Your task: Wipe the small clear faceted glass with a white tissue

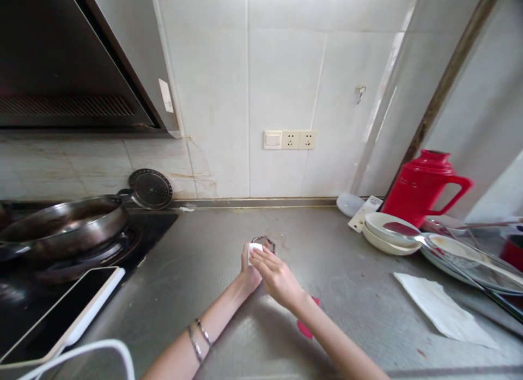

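Note:
Over the middle of the counter, my left hand (249, 272) is closed around a small white object with rounded corners (255, 251). What kind of object it is, I cannot tell. My right hand (279, 275) lies across it, fingers together, with the fingertips pressed on its face. Just beyond the hands shows a dark, twisted-looking ring (265, 240), partly hidden by my fingers; whether it touches them is unclear. A piece of red-pink material (304, 329) lies on the counter, partly covered by my right forearm.
A pan (69, 225) sits on the stove at left, near a phone-like device (61, 317) with a white cable (118, 344). To the right are a red thermos (420, 187), stacked bowls (388, 236), plates with utensils and a white paper sheet (443, 309). Sockets (299, 140) are on the wall.

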A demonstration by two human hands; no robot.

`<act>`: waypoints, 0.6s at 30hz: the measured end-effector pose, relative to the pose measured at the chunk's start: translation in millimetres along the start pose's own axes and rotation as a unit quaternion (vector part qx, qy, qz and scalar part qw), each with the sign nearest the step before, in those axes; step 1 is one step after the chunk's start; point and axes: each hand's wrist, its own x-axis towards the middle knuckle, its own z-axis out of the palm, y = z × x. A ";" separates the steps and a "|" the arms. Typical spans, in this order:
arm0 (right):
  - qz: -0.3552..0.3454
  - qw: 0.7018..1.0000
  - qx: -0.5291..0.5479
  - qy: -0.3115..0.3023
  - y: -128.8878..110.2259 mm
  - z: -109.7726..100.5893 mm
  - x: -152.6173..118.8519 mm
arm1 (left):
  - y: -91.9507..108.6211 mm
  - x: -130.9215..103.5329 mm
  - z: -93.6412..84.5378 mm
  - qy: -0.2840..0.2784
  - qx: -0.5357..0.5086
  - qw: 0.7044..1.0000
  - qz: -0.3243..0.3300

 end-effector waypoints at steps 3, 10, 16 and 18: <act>0.018 1.000 0.011 -0.013 4.6 0.8 13.3 | -1.8 2.1 5.7 0.046 0.001 0.997 0.056; 0.070 0.997 0.020 0.017 32.8 -6.5 26.8 | 5.8 -8.8 21.0 0.049 0.033 0.998 0.024; 0.083 0.996 0.033 0.025 44.8 -17.5 7.2 | 11.2 -11.8 22.1 0.047 0.015 0.999 -0.005; 0.085 0.995 0.039 0.018 41.5 -20.5 -0.5 | 12.3 -10.0 20.6 0.055 0.003 0.998 0.000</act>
